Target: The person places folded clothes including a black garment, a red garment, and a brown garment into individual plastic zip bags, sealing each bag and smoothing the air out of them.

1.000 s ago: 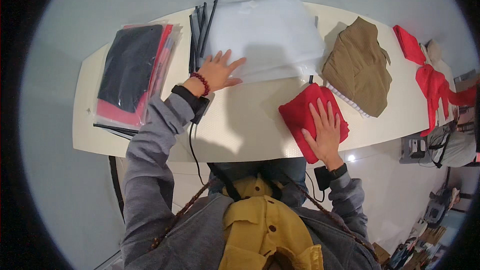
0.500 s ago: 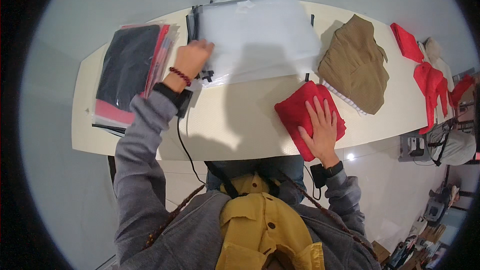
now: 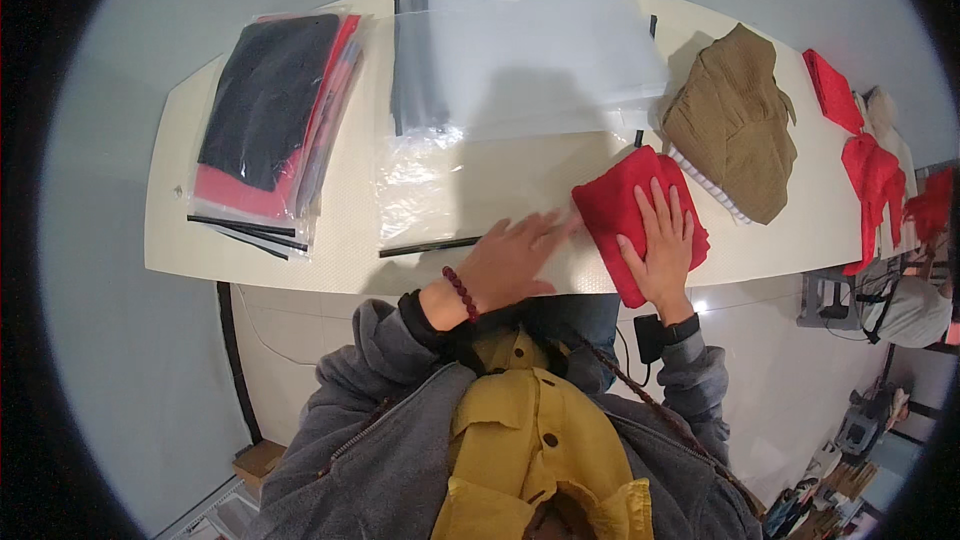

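Observation:
A folded red garment [image 3: 618,202] lies near the table's front edge, right of the middle. My right hand [image 3: 662,240] rests flat on it, fingers stretched out. My left hand [image 3: 510,258] is open just left of the garment, its fingers slightly blurred and pointing toward it. Beside that hand a clear plastic bag [image 3: 430,195] with a black strip along its near edge lies flat on the table. Its far part meets a stack of frosted plastic bags [image 3: 530,50]. Whether my left fingertips touch the bag or the red cloth, I cannot tell.
On the left is a pile of bagged clothes [image 3: 270,100], dark and red. A folded brown garment [image 3: 735,125] lies at right on a striped cloth [image 3: 710,185]. More red garments [image 3: 870,175] lie beyond the table's right end. A grey stool [image 3: 828,300] stands on the floor.
My left hand has come from the edge of the bag stack toward me and right, beside the red garment. One clear bag now lies drawn nearer on the table. My right hand stays on the garment.

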The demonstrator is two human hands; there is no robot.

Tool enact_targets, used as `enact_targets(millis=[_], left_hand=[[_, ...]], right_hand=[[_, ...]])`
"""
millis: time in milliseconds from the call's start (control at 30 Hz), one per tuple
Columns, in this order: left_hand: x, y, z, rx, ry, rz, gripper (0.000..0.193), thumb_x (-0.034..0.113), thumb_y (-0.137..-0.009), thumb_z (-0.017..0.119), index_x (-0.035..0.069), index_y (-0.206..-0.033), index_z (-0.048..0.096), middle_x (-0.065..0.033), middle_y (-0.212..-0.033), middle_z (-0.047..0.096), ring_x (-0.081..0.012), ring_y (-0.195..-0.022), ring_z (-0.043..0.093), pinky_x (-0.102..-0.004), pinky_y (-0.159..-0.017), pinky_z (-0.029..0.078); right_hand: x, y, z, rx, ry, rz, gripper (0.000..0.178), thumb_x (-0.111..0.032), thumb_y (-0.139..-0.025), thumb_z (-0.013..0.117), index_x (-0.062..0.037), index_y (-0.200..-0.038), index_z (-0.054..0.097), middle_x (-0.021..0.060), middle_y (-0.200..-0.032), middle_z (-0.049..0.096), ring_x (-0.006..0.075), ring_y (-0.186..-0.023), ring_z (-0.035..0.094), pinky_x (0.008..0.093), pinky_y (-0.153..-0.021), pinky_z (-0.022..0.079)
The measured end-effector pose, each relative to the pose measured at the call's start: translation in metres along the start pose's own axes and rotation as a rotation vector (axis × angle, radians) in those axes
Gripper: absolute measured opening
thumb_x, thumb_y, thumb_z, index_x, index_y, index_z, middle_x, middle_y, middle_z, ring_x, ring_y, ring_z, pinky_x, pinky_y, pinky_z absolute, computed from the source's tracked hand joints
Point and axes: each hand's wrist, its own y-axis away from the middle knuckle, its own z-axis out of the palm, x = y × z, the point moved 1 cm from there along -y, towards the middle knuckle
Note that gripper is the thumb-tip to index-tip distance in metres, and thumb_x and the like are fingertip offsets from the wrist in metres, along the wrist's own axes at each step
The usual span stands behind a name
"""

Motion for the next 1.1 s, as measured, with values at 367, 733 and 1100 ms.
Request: enact_targets(millis=[367,733,1100], left_hand=[[-0.057,0.092,0.002,-0.05,-0.252,-0.497,0.069,0.059,-0.086,0.047,0.026,-0.145,0.034,-0.0115,-0.157,0.008,-0.0389,-0.143,0.005,-0.0661,-0.107,0.01],[0.026,0.041,0.027,0.082,0.793,-0.244,0.059,0.006,-0.089,0.058,0.008,-0.142,0.032,-0.0117,-0.132,0.048,-0.0265,-0.116,0.054,-0.0341,-0.094,0.045],[0.049,-0.011,0.037,0.107,1.932,-0.782,0.05,0.03,-0.099,0.044,0.013,-0.144,0.03,-0.0041,-0.141,0.04,-0.0192,-0.125,0.044,-0.0364,-0.103,0.037]], right_hand=[[0.022,-0.014,-0.028,0.217,-0.589,0.309,0.06,-0.032,-0.082,0.068,-0.0002,-0.129,0.049,0.0228,-0.123,0.054,0.0357,-0.115,0.051,0.0379,-0.096,0.042],[0.034,0.002,-0.024,0.151,0.087,0.404,0.066,-0.052,-0.068,0.076,-0.0059,-0.113,0.062,0.0166,-0.1,0.06,0.0322,-0.094,0.056,0.0401,-0.08,0.046],[-0.058,0.027,-0.032,0.325,-0.238,0.063,0.038,-0.009,-0.058,0.077,-0.0054,-0.093,0.062,0.0116,-0.082,0.055,0.031,-0.076,0.056,0.0375,-0.065,0.046]])
